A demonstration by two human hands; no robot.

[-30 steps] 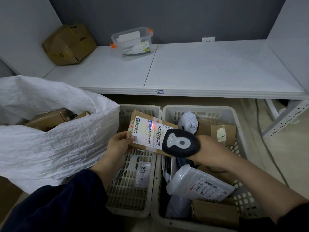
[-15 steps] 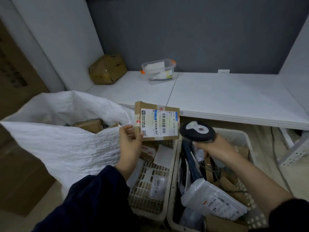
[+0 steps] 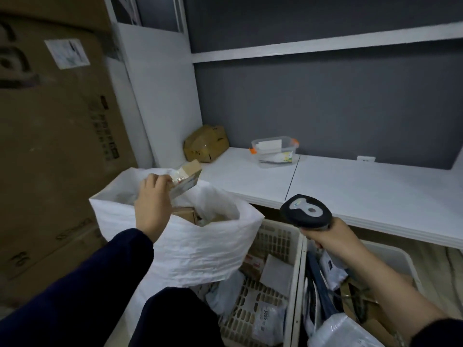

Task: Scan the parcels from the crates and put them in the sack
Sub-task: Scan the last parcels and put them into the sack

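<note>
Two hands are busy above the sack and the crates. The left hand (image 3: pixel 152 201), in a dark navy sleeve, is raised over the open mouth of the white woven sack (image 3: pixel 195 249). Its curled fingers pinch a small cardboard parcel (image 3: pixel 187 177) by the near end. The parcel is tilted, its labelled face blurred, and it hangs above the sack's far rim, not yet inside. Brown boxes (image 3: pixel 186 214) already lie in the sack.

The right hand (image 3: pixel 330 240) is wrapped tightly round the handle of a black barcode scanner (image 3: pixel 306 212). The scanner's grey-topped head is held in front of the near edge of the white shelf (image 3: pixel 363 191), above the place where the two crates meet.

The left crate (image 3: pixel 278 242), white and slotted, touches the sack. It holds a poly mailer marked 3005 (image 3: pixel 266 321), a small brown box with a red label (image 3: pixel 253 264) and a flat grey packet (image 3: pixel 276 271). The right crate (image 3: pixel 398 254) stands just beside it, with a plastic-wrapped white parcel (image 3: pixel 338 330) at its near end and more parcels behind it.

A crumpled cardboard box (image 3: pixel 206 144) sits in the shelf's back left corner. A clear plastic tub with orange clips (image 3: pixel 274 151) stands near the back edge, just left of the seam between the boards. Large cardboard cartons (image 3: pixel 50 146) are stacked to the left of the sack.
</note>
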